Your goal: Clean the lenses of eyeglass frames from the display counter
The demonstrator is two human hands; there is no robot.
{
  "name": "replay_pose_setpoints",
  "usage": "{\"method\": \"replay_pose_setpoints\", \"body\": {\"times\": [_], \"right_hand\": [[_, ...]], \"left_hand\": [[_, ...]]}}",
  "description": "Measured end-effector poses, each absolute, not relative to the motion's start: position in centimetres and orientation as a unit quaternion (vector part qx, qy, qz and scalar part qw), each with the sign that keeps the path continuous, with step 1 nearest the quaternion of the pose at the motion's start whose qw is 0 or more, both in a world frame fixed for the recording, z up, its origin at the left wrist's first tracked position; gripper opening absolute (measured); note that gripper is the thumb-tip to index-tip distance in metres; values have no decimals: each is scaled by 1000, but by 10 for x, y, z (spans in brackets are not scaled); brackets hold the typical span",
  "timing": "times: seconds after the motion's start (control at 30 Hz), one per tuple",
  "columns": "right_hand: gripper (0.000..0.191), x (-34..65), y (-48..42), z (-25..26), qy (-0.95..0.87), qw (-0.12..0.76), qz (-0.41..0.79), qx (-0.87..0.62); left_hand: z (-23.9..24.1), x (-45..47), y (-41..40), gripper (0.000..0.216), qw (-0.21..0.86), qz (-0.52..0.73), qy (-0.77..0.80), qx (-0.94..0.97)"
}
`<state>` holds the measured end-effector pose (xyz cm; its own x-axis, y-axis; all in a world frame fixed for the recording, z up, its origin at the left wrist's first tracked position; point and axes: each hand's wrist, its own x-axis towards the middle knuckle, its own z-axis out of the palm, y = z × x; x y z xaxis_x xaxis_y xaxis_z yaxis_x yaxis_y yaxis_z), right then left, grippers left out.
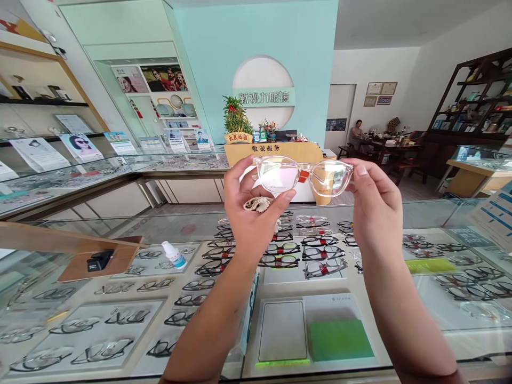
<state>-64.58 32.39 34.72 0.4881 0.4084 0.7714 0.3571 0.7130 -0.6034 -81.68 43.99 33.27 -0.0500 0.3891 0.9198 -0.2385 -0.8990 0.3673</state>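
Note:
I hold a pair of clear-framed glasses up at chest height, with an orange tag at the bridge. My left hand pinches the left rim between thumb and fingers and also keeps a small beige cloth in its palm. My right hand grips the right end of the frame with its fingers closed. Below both hands lies the glass display counter, filled with several rows of glasses.
A small white dropper bottle lies on the counter glass at left, near a wooden stand with a black device. A green pad sits inside the case. A cashier desk stands behind; a person sits far right.

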Motion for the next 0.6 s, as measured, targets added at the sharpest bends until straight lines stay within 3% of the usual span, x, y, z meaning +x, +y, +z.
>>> {"method": "replay_pose_setpoints", "body": {"times": [0.23, 0.43, 0.6], "right_hand": [[26, -644, 327, 346, -507, 771, 55, -381], [34, -639, 328, 351, -523, 772, 124, -338], [19, -641, 333, 348, -535, 730, 183, -383]], "left_hand": [[338, -813, 430, 74, 357, 705, -2, 613], [336, -810, 428, 73, 374, 711, -4, 595], [333, -807, 427, 77, 366, 730, 23, 576]]}}
